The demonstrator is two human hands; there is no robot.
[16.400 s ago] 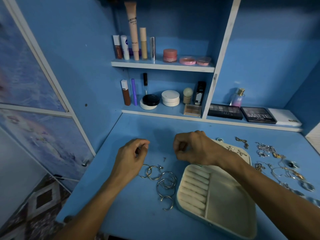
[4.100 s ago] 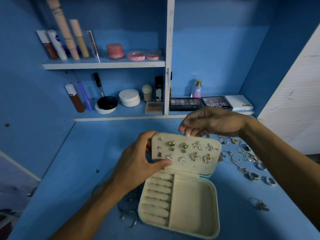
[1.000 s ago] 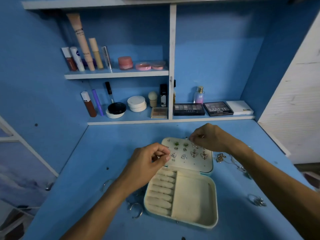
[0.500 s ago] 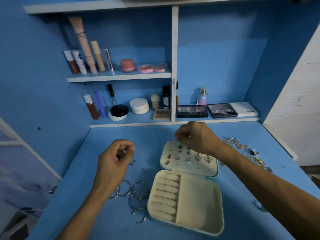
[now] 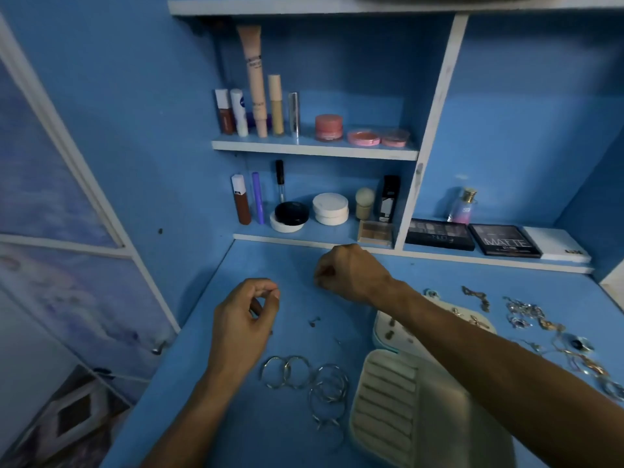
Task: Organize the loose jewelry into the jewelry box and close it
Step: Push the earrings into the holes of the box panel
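Jewelry box (image 5: 405, 417), cream, rounded-rectangular, soft-lined: lies open and flat on the blue painted desk (image 5: 270, 434), lower right of the head view. The base, nearer the camera, shows a column of padded ring rolls on its left side. The lid is folded back away from the camera, with a few small studs pinned to it, and is largely hidden under the right forearm. Left hand (image 5: 243, 325): held above the desk, left of the box, fingers curled, thumb tip against forefinger tip; anything pinched there is too small to make out. Right hand (image 5: 351, 271): beyond the box, toward the shelf edge, curled into a loose fist, knuckles up; its contents cannot be told. Silver hoop earrings (image 5: 304, 376): overlapping cluster on the desk, just left of the base. Small dark stud (image 5: 314, 321): on the desk between the hands. Loose mixed silver and gold jewelry (image 5: 526, 315): scattered right of the lid. Black eyeshadow palette marked MATTE (image 5: 504, 239): on the low shelf behind.
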